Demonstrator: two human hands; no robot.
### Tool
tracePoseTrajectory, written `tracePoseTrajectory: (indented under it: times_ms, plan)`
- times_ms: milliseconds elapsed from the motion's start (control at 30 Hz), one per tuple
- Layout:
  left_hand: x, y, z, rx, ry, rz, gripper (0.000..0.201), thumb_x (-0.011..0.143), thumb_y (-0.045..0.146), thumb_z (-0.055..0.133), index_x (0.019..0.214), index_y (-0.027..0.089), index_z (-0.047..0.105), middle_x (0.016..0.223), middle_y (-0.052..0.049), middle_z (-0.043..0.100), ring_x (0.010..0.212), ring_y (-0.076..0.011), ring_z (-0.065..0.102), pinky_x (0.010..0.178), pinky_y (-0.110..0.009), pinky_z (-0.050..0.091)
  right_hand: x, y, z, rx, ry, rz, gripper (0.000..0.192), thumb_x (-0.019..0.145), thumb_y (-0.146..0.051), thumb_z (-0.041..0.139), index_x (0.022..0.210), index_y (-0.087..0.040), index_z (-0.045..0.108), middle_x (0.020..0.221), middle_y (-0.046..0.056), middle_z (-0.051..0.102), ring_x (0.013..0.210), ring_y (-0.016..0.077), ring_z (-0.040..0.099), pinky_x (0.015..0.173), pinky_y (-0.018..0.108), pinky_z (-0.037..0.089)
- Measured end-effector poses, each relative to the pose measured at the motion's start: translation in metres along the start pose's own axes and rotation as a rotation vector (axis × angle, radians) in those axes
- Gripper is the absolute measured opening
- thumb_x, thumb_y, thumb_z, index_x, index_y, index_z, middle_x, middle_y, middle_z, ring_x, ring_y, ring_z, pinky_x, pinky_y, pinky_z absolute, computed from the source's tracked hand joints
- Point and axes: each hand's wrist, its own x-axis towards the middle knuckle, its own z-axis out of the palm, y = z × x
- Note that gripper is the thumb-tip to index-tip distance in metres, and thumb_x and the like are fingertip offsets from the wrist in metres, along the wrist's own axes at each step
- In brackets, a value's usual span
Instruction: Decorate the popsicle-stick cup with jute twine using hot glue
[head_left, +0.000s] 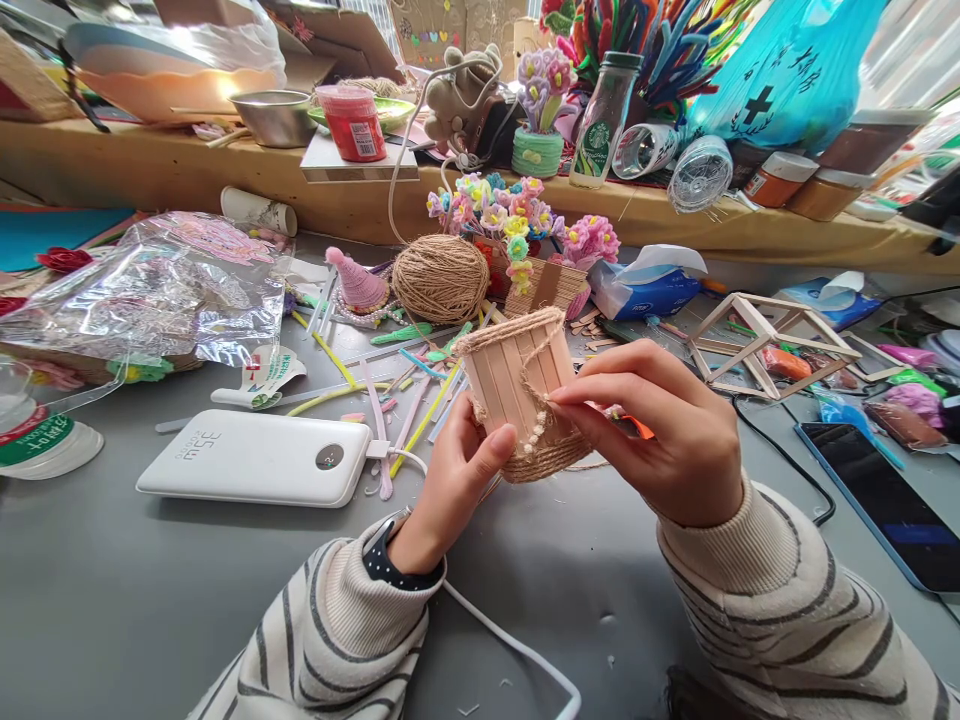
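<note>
A small craft-stick pot [501,385], made of pale upright wooden sticks, has twine along its top edge and coiled around its base. My left hand [461,470] grips it from the left and below, thumb on the front. A thin piece of jute twine [531,372] runs down the front from the top edge, and small cream beads or blobs [537,430] sit in a line below it. With thumb and forefinger pinched at the front, my right hand [660,425] holds the twine. Behind the pot lies a ball of jute twine [441,278].
A white power bank [255,458] with a cable [517,650] lies left of my hands. Pipe cleaners [330,360] are scattered behind it. To the right are a phone [889,500] and a wooden stick frame [772,345]. A crowded shelf [337,205] runs along the back.
</note>
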Motion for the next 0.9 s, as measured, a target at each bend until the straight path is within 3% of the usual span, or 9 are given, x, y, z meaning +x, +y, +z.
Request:
tracePoseTrajectory:
  times_ms: [200, 467, 633, 900]
  plan:
    - [-0.001, -0.003, -0.001, -0.059, 0.011, -0.002, 0.052, 0.072, 0.057, 0.059, 0.105, 0.017, 0.051, 0.111, -0.011, 0.062, 0.107, -0.0294, 0.056, 0.088, -0.039, 0.046, 0.000, 0.002, -0.002, -0.016, 0.022, -0.029, 0.016, 0.080, -0.021, 0.059, 0.094, -0.016, 0.064, 0.088, 0.007, 0.063, 0.081, 0.0164, 0.057, 0.072, 0.033, 0.049]
    - [-0.003, -0.001, -0.002, -0.098, -0.046, 0.038, 0.047, 0.082, 0.052, 0.050, 0.117, 0.021, 0.049, 0.126, -0.006, 0.055, 0.122, -0.0270, 0.045, 0.098, -0.038, 0.039, -0.010, 0.005, 0.009, 0.032, -0.076, 0.003, 0.057, 0.087, -0.059, 0.029, 0.119, -0.021, 0.057, 0.132, 0.009, 0.047, 0.115, 0.0261, 0.042, 0.094, 0.046, 0.040]
    - [-0.001, 0.000, -0.002, -0.101, -0.055, 0.057, 0.044, 0.081, 0.051, 0.051, 0.117, 0.025, 0.050, 0.125, -0.004, 0.057, 0.126, -0.0287, 0.042, 0.098, -0.040, 0.040, -0.014, 0.005, 0.011, 0.025, -0.086, 0.021, 0.063, 0.086, -0.063, 0.020, 0.121, -0.025, 0.056, 0.137, 0.007, 0.043, 0.116, 0.0268, 0.040, 0.099, 0.049, 0.035]
    - [-0.002, -0.001, -0.003, -0.084, -0.021, 0.034, 0.042, 0.078, 0.054, 0.054, 0.112, 0.029, 0.054, 0.119, -0.002, 0.061, 0.121, -0.0301, 0.047, 0.097, -0.042, 0.043, -0.016, 0.005, 0.012, 0.036, -0.041, 0.001, 0.067, 0.086, -0.063, 0.019, 0.121, -0.020, 0.058, 0.137, 0.009, 0.043, 0.116, 0.0275, 0.040, 0.104, 0.048, 0.030]
